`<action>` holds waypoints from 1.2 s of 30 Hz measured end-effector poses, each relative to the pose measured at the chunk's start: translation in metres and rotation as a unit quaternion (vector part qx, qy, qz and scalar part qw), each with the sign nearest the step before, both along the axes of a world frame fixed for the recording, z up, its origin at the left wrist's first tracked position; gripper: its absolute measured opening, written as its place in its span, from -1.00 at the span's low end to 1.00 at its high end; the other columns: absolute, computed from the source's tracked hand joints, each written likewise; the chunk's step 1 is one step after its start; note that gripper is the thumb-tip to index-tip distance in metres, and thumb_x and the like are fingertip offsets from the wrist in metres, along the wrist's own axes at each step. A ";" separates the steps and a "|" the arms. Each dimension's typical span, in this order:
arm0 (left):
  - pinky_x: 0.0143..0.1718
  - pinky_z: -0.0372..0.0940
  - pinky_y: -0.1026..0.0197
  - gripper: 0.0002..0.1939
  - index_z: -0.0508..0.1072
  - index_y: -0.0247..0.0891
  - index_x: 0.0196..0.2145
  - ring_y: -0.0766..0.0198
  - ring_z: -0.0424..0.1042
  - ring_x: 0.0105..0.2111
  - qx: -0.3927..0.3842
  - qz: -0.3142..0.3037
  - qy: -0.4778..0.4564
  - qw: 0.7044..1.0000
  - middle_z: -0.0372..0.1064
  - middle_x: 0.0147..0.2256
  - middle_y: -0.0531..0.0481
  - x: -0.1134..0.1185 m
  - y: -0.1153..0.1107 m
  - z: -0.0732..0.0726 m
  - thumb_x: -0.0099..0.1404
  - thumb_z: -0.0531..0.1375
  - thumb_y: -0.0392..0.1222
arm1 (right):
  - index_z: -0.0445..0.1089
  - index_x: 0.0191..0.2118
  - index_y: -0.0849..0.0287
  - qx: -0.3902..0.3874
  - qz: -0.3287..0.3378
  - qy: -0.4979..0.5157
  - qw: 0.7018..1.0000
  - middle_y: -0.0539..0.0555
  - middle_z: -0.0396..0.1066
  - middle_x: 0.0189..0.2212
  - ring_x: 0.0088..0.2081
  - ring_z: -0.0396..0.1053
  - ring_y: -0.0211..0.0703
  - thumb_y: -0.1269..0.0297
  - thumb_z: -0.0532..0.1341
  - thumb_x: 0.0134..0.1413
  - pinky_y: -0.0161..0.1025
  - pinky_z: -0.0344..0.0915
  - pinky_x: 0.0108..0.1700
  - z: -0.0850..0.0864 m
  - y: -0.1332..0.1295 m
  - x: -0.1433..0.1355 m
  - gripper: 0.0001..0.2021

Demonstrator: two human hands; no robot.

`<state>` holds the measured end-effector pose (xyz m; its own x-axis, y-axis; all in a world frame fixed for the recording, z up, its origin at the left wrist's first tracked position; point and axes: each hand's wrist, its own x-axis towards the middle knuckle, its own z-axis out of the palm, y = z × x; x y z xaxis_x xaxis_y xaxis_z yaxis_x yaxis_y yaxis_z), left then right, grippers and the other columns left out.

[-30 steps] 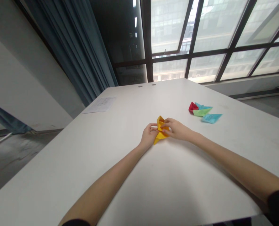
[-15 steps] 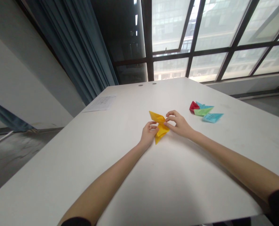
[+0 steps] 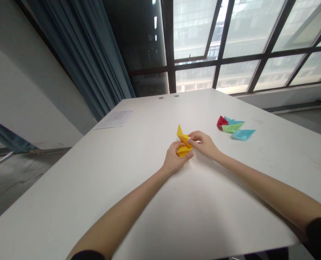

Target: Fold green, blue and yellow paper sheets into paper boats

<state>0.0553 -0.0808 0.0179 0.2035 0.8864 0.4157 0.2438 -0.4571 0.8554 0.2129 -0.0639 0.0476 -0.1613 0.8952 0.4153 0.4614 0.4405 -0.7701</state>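
Note:
A folded piece of yellow paper (image 3: 184, 150) is held between both hands above the middle of the white table (image 3: 149, 144). My left hand (image 3: 175, 157) wraps around its lower part, with the thumb along the near side and the fingers behind. My right hand (image 3: 203, 143) pinches the paper's right side between thumb and fingers. One pointed yellow tip sticks up past the left fingers. Parts of the paper are hidden by the fingers.
Right of my hands lie folded paper pieces: a red one (image 3: 221, 123), a green one (image 3: 233, 127) and a blue one (image 3: 243, 134), with more blue paper behind. A printed sheet (image 3: 115, 119) lies at the table's left edge. Windows and a blue curtain (image 3: 95, 54) stand beyond.
My left hand has shifted from the paper's left side to around its lower part. The yellow paper has turned, its upper tip now pointing up, and its lower half is pressed closer together.

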 end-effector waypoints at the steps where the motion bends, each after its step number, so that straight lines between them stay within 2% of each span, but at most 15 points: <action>1: -0.19 0.23 0.20 -0.65 0.38 -0.26 -0.26 0.19 0.32 -0.22 -0.001 -0.006 0.002 1.000 0.33 -0.22 -0.10 0.000 0.000 0.000 -0.05 0.30 -0.15 | 0.38 -0.49 0.19 -0.004 0.006 0.002 1.000 0.09 0.34 -0.25 -0.29 0.35 -0.24 0.21 0.15 -0.03 -0.32 0.35 -0.33 0.000 0.000 0.000 -0.82; 3: -0.16 0.22 0.18 -0.67 0.38 -0.26 -0.26 0.20 0.34 -0.23 -0.017 -0.016 -0.001 1.000 0.36 -0.24 -0.08 0.001 0.001 -0.002 -0.02 0.28 -0.17 | 0.42 -0.45 0.17 -0.009 0.017 -0.005 1.000 0.09 0.34 -0.25 -0.27 0.34 -0.22 0.17 0.12 0.01 -0.32 0.33 -0.32 -0.001 0.000 -0.001 -0.79; 7: -0.19 0.22 0.23 -0.87 0.41 -0.24 -0.33 0.24 0.35 -0.26 -0.041 -0.017 -0.033 0.998 0.39 -0.29 -0.03 0.000 0.005 -0.007 0.13 0.15 -0.20 | 0.45 -0.41 0.17 0.008 0.033 -0.051 0.998 0.10 0.32 -0.24 -0.25 0.32 -0.23 0.17 0.01 0.12 -0.27 0.29 -0.24 -0.001 0.002 0.001 -0.69; 9: -0.22 0.22 0.25 -0.85 0.42 -0.22 -0.31 0.26 0.35 -0.29 -0.044 -0.009 -0.048 0.998 0.39 -0.32 -0.01 -0.002 0.006 -0.009 0.18 0.10 -0.17 | 0.46 -0.38 0.16 0.014 0.024 -0.065 0.997 0.11 0.29 -0.22 -0.25 0.31 -0.24 0.19 0.02 0.12 -0.26 0.29 -0.25 -0.002 0.004 0.003 -0.71; 13: -0.30 0.23 0.29 -0.79 0.40 -0.22 -0.23 0.30 0.34 -0.33 -0.066 0.027 -0.099 0.993 0.39 -0.33 0.01 -0.005 0.012 -0.013 0.19 0.09 -0.12 | 0.44 -0.31 0.16 0.024 0.019 -0.091 0.995 0.11 0.27 -0.22 -0.32 0.31 -0.26 0.32 0.14 -0.02 -0.27 0.30 -0.29 -0.006 0.007 0.006 -0.84; 16: -0.31 0.24 0.31 -0.77 0.38 -0.25 -0.25 0.30 0.34 -0.32 -0.093 0.061 -0.169 0.979 0.38 -0.31 0.01 -0.006 0.018 -0.015 0.16 0.12 -0.11 | 0.39 -0.27 0.17 0.037 0.047 -0.114 0.992 0.07 0.30 -0.27 -0.38 0.31 -0.29 0.40 0.16 -0.10 -0.23 0.31 -0.25 -0.008 0.007 0.007 -0.81; 19: -0.32 0.25 0.30 -0.74 0.36 -0.27 -0.26 0.30 0.35 -0.33 -0.134 0.069 -0.248 0.957 0.38 -0.32 0.00 -0.007 0.021 -0.014 0.11 0.16 -0.09 | 0.33 -0.21 0.16 0.060 0.060 -0.129 0.988 0.08 0.27 -0.24 -0.33 0.32 -0.25 0.44 0.16 -0.13 -0.20 0.31 -0.23 -0.009 0.005 0.007 -0.74; 24: -0.27 0.28 0.23 -0.67 0.30 -0.29 -0.20 0.23 0.38 -0.25 -0.218 -0.012 -0.359 0.908 0.38 -0.20 -0.09 -0.008 0.020 -0.005 0.07 0.20 -0.14 | 0.15 -0.05 0.17 0.073 0.059 -0.127 0.987 0.16 0.17 -0.12 -0.29 0.29 -0.20 0.45 0.17 -0.19 -0.16 0.32 -0.23 -0.011 0.005 0.009 -0.53; 28: -0.23 0.30 0.21 -0.70 0.29 -0.26 -0.17 0.21 0.37 -0.17 -0.261 -0.068 -0.385 0.883 0.34 -0.11 -0.11 -0.011 0.021 -0.002 0.14 0.13 -0.11 | 0.05 0.03 0.19 0.067 0.062 -0.147 0.985 0.19 0.19 -0.11 -0.30 0.30 -0.18 0.43 0.18 -0.18 -0.12 0.31 -0.21 -0.012 0.007 0.011 -0.44; 32: -0.22 0.31 0.17 -0.72 0.28 -0.25 -0.14 0.19 0.36 -0.15 -0.288 -0.083 -0.391 0.870 0.33 -0.09 -0.11 -0.012 0.021 0.000 0.18 0.08 -0.12 | 0.17 -0.03 0.23 0.052 0.056 -0.158 0.984 0.20 0.24 -0.14 -0.33 0.33 -0.19 0.36 0.21 -0.16 -0.17 0.32 -0.26 -0.009 0.009 0.013 -0.53; 36: -0.20 0.32 0.14 -0.73 0.29 -0.24 -0.14 0.18 0.36 -0.15 -0.300 -0.087 -0.398 0.862 0.34 -0.10 -0.10 -0.013 0.021 0.000 0.19 0.07 -0.14 | 0.28 -0.15 0.19 0.013 0.034 -0.139 0.990 0.13 0.32 -0.22 -0.42 0.36 -0.28 0.30 0.21 -0.10 -0.23 0.33 -0.30 -0.003 0.010 0.014 -0.69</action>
